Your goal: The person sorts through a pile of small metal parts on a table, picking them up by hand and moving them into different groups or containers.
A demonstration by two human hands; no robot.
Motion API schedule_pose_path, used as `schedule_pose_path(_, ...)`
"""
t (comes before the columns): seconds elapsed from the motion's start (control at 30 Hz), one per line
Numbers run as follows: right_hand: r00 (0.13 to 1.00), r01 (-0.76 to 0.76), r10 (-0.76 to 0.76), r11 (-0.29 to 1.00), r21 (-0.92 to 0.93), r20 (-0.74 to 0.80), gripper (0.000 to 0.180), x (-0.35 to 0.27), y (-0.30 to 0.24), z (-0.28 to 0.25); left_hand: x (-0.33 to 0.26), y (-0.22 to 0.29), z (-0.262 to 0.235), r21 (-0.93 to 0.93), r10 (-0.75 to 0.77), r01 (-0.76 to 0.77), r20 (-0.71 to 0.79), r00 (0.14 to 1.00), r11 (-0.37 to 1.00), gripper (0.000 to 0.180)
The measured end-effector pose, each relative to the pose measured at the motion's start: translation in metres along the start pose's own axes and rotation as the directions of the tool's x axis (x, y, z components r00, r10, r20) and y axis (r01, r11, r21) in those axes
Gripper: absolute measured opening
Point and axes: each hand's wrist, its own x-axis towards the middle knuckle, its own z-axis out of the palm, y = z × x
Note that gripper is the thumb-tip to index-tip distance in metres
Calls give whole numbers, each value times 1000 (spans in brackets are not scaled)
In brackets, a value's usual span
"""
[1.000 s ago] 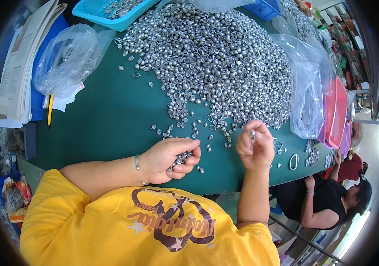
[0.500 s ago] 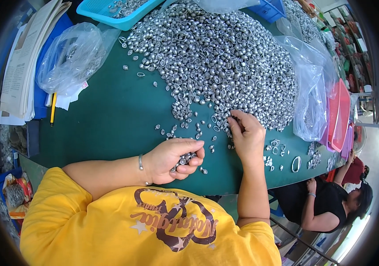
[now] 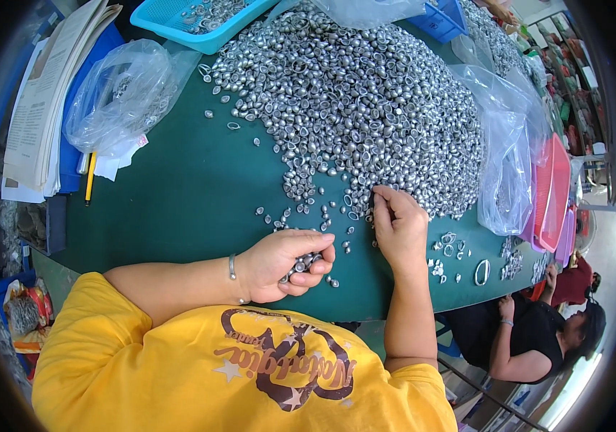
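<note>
My left hand [image 3: 279, 263] is curled into a cup, palm partly upward, around several small silvery metal pieces [image 3: 302, 266]. They look like rounded, hollow caps. Over the near edge of a large heap of similar pieces [image 3: 354, 97], my right hand [image 3: 403, 229] has its thumb and fingers bent together in a pinch. Whatever lies between those fingertips is too small to make out. A few loose caps [image 3: 286, 213] are scattered on the green tabletop [image 3: 156, 209] between the heap and my left hand.
A turquoise basket [image 3: 210, 42] and a clear bag [image 3: 124, 93] lie far left, beside stacked papers [image 3: 45, 108] and a yellow pencil [image 3: 90, 180]. Rightward are clear plastic [image 3: 506, 165], a red basket [image 3: 554, 194] and sorted rings [image 3: 482, 270]. Another person [image 3: 531, 338] sits at the right.
The whole view has shifted slightly, moving the table and heap a little lower in the picture. My left hand keeps its handful; my right hand remains pinched at the heap's near edge.
</note>
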Motion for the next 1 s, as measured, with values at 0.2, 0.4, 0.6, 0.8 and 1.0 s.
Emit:
schedule_pose_path(0.2,999,28,-27,999,-45,25,8,0,-4,2,0,0,0,-1,-1,1,-9,1000,1000,27)
schedule_pose_path(0.4,1000,14,-16,983,184,12,9,-1,-1,-2,0,-1,0,1,0,0,-5,1000,1000,27)
schedule_pose_path(0.6,994,-52,-7,833,550,105,10,-3,5,-9,0,0,0,0,-1,1,-3,1000,1000,26)
schedule_pose_path(0.8,909,-416,49,109,903,413,10,1,11,-25,1,-1,-2,-12,0,0,16,1000,1000,26)
schedule_pose_path(1.0,986,76,-81,996,43,144,9,1,-3,1,1,-1,-1,0,-1,1,1,1000,1000,26)
